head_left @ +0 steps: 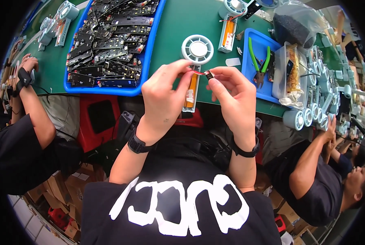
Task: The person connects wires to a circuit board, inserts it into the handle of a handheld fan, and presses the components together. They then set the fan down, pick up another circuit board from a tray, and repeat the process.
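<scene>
In front of me on the green table lies a pale blue handheld fan (197,49), its round grille toward the far side. Its opened handle (190,98) shows an orange battery and points at me, overhanging the near table edge. Above that handle, my left hand (166,90) is closed in a pinch on a thin red wire (197,72). Opposite it, my right hand (234,90) pinches a small black piece with a shiny edge (209,75), which looks like the end of a circuit board. The wire runs toward this piece; whether they join is too small to tell.
Left of centre, a blue tray (146,77) holds many black circuit boards. Green-handled cutters (259,61) lie in a smaller blue tray (248,80) at right, beside a clear plastic box (279,73). Another opened fan (227,36) lies beyond. Co-workers sit on both sides.
</scene>
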A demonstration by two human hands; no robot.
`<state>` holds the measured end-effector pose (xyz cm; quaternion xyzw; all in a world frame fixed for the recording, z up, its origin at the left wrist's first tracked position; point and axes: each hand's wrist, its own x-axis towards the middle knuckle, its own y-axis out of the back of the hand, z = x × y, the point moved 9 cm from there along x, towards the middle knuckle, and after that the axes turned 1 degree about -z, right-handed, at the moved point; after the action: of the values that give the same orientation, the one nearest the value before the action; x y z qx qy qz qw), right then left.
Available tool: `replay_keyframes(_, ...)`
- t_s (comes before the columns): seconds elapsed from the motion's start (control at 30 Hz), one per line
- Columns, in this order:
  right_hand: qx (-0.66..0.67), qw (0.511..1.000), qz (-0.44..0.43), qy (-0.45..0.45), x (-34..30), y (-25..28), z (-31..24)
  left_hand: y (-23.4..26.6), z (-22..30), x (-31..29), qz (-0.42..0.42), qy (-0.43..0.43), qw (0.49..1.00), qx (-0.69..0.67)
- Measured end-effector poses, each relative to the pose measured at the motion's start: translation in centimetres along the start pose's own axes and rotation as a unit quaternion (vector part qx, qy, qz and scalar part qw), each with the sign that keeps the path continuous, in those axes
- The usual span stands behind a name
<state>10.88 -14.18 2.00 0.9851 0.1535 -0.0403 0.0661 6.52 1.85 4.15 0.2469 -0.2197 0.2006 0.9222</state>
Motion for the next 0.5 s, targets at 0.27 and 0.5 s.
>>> replay_keyframes(0.27, 0.007, 0.998, 0.047, 0.031, -0.8, -0.5, 0.7, 0.1, 0.0, 0.1, -0.002, -0.028, 0.998, 0.061)
replay_keyframes(0.5, -0.003, 0.997, 0.068, 0.046, -1.0, -1.0, 0.9, 0.0, 0.7, -0.1, 0.007, -0.046, 0.995, 0.092)
